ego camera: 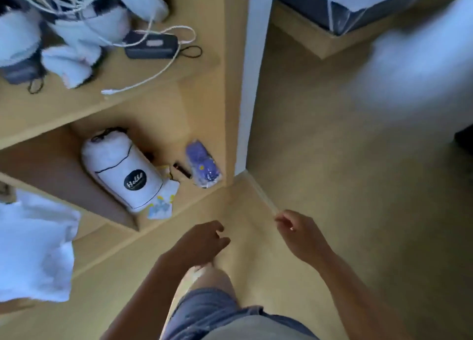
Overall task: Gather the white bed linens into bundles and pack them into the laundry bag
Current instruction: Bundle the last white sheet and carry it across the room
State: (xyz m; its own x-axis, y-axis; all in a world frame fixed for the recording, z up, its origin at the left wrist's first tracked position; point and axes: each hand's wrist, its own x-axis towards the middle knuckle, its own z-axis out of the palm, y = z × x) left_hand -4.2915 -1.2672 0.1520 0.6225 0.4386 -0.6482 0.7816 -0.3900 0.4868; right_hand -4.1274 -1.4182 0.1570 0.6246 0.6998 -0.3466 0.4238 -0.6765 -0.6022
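Left hand (202, 242) and right hand (299, 234) are hanging loosely curled, gripping nothing. White linen (33, 250) is lying at far left. A drawstring bag (122, 171) is sitting on the lower shelf (186, 199) — bulging, contents hidden.

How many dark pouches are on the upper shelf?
2: one dark pouch mid upper shelf, another at its left edge, partly under white cloth. More may be hidden.

White linen (35, 247), crumpled, lies far left of the left hand (202, 242), cut by the frame edge. A second white mass (419, 66), too blurred to tell its shape, is well up-right of the right hand (299, 234). White drawstring bag (122, 173) with round black label lies stuffed on its side, up-left of the left hand, mouth cinched.
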